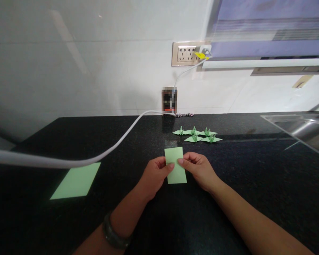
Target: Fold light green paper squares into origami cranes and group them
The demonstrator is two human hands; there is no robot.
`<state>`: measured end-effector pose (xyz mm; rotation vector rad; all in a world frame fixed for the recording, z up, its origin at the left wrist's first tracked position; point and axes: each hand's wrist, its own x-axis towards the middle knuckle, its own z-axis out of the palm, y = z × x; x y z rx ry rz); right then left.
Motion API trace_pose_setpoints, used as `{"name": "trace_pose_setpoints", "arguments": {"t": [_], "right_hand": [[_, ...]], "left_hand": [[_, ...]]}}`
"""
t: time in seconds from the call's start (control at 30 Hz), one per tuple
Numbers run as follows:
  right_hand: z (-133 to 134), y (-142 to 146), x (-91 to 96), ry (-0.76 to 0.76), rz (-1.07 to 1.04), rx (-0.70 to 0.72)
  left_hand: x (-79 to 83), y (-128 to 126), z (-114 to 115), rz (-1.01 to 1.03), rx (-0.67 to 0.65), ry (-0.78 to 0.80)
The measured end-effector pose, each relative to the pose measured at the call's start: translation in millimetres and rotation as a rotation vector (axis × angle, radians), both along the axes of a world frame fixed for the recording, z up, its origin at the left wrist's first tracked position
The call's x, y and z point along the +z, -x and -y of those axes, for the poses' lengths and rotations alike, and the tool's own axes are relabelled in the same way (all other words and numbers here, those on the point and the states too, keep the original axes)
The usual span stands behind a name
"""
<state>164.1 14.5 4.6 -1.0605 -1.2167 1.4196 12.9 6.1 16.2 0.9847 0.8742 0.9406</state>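
A light green paper rectangle point(176, 174) is held between both hands just above the dark countertop. My left hand point(154, 176) pinches its left edge, thumb on the front face and fingers behind. On the opposite edge, my right hand point(200, 169) grips it the same way, thumb tip also on the front. Beyond the hands stand several folded green paper cranes point(195, 137) in two rows, their wings spread flat. More green paper point(76, 182) lies flat on the counter at the left; whether it is one sheet or a stack I cannot tell.
A thick white cable point(122, 136) arcs across the left side, above the loose paper. By the wall, a pixelated upright object point(169, 100) has a beaded strand beside it. A wall socket point(186, 54) holds a white plug. At the right is a metal sink point(308, 129).
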Motion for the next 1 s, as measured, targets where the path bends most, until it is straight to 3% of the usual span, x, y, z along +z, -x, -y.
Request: {"name": "trace_pose_setpoints", "arguments": {"t": [0.27,0.47,0.6,0.73,0.87,1.0], "right_hand": [[-1.9,-1.7,6.9,-0.056,0.021,-0.098],[-4.1,0.1,-1.1,-0.061,-0.079,-0.247],[-3.3,1.8,-4.4,-0.012,-0.118,-0.175],[-1.7,1.8,-2.7,0.013,0.024,-0.058],[-2.5,-1.3,-0.7,-0.032,0.114,-0.105],[-3.4,-2.6,-1.3,0.025,0.016,-0.105]], "left_hand": [[1.2,-0.7,1.1,-0.044,-0.012,0.077],[-1.2,3.7,1.0,0.020,-0.056,0.112],[-4.7,5.5,-3.2,0.041,0.060,0.130],[-5.9,5.7,-7.8,-0.030,0.243,0.049],[-3.8,6.4,-8.3,-0.192,0.249,-0.090],[-2.2,7.6,-7.7,-0.157,0.354,-0.053]]}}
